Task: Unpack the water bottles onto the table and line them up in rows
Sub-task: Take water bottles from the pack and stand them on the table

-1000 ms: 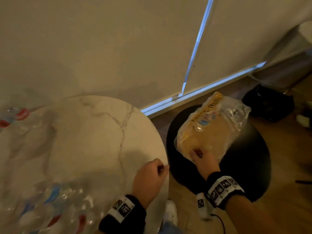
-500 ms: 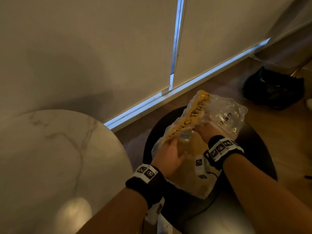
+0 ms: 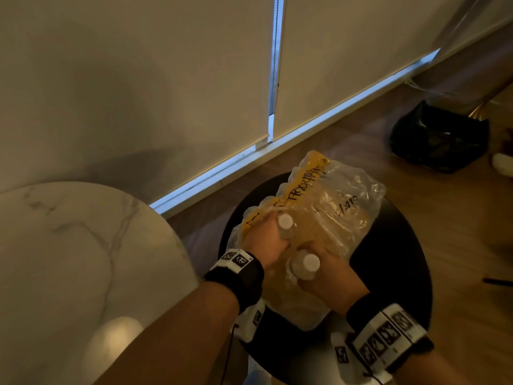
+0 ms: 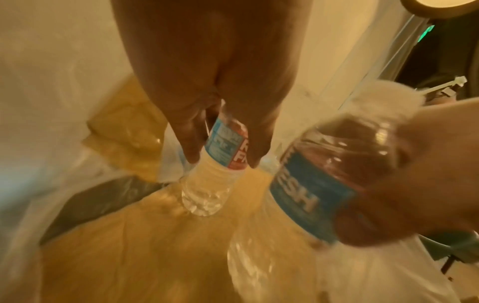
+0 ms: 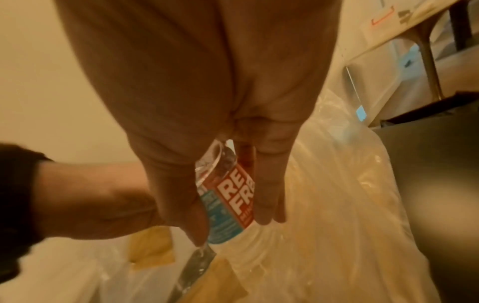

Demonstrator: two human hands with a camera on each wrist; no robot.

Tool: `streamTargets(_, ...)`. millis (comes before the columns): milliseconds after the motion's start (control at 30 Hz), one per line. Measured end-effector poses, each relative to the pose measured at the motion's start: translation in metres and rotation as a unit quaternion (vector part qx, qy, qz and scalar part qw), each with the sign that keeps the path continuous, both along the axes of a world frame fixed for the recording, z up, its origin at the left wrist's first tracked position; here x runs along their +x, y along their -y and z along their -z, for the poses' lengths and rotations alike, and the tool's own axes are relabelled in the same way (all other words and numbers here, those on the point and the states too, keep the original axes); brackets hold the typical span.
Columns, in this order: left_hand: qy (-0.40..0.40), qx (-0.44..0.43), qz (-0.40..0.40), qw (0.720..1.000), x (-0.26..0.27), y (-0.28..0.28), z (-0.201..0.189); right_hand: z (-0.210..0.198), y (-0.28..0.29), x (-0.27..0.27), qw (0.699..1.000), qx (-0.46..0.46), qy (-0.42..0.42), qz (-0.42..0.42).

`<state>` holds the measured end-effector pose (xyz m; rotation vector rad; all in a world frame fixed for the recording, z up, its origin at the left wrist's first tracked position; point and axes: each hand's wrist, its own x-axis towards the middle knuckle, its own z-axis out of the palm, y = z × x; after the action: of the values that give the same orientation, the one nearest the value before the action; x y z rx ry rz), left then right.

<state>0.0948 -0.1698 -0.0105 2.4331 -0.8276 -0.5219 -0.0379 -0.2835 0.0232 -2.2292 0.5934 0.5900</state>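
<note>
Black stool: clear white-capped bottles.

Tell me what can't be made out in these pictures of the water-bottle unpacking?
- How many bottles remain in the crinkled clear and yellow plastic pack wrap: head view, the wrap's glare and folds hide them.
- Full label wording on the clear plastic bottle in the left hand: left wrist view, fingers cover it.
- The right hand bottle's base: right wrist view, blurred.
- Bottles lined up on the round white marble table: its near part is cut off by the head view's edge.

Home rm: marble table, roller blinds, wood floor.
</note>
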Motion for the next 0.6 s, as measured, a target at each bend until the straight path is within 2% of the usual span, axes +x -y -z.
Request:
streamTargets(133,-0.074,0.068,0.085,0.991,-0.008,-0.010,-0.012,-0.020,-0.009,-0.033,1.000,0.007,0.018,0.002)
streamTargets(233,-0.121,0.071,0.120,0.983,-0.019,-0.027,-0.020,-0.037,-0.019,-0.046,0.999,0.006,0.044,-0.009)
streamTargets(400,-0.160,-0.041,0.050,0.985,-0.047,-0.085,-0.058,-0.068,-0.053,-0.053,0.998,-0.017,0.058,-0.001)
streamTargets(500,-0.149,-0.084,0.000,0.985,-0.067,-0.135,-0.089,-0.082,-0.090,-0.057,0.997,-0.058,0.042,-0.031)
streamTargets(600,-0.142,-0.121,-0.062,0.981,-0.093,-0.191,-0.113,-0.096,-0.124,-0.071,0.996,0.014,0.079,-0.044)
